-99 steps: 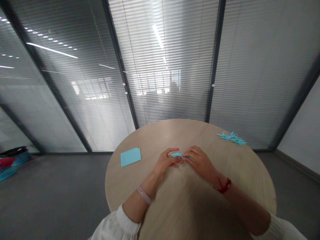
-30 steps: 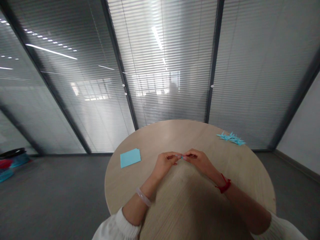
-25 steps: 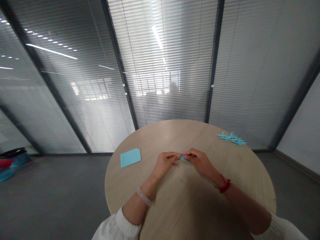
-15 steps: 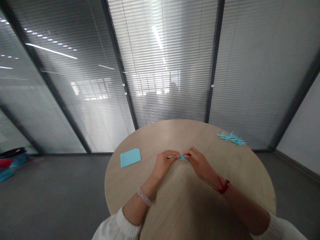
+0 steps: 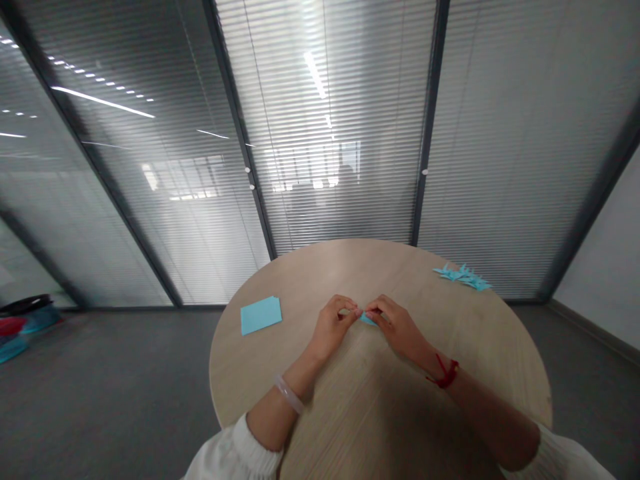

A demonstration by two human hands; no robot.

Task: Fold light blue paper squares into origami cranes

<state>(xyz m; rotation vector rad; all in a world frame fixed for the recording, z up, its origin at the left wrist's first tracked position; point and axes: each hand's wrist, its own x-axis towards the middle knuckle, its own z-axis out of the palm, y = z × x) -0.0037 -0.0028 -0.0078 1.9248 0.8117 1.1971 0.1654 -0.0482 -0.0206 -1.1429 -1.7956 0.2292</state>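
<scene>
A small folded piece of light-blue paper (image 5: pixel 367 319) is pinched between both hands over the middle of a round wooden table (image 5: pixel 310 280). My left hand (image 5: pixel 333 326) grips its left end with thumb and fingers closed. My right hand (image 5: pixel 395 325) pinches its right end; most of the paper is hidden by the fingers. A pale bangle is on my left wrist and a red cord on my right wrist.
A stack of light-blue square paper (image 5: pixel 261 315) lies on the table to the left of my hands. Several folded light-blue paper shapes (image 5: pixel 464 275) sit near the table's far right edge. Glass walls with blinds stand behind the table. Coloured items (image 5: pixel 23 320) lie on the grey floor at far left.
The paper, earlier flat and wider between the hands, is now folded small and held just off the table. Both hands have stayed in nearly the same spot, fingers working closer together.
</scene>
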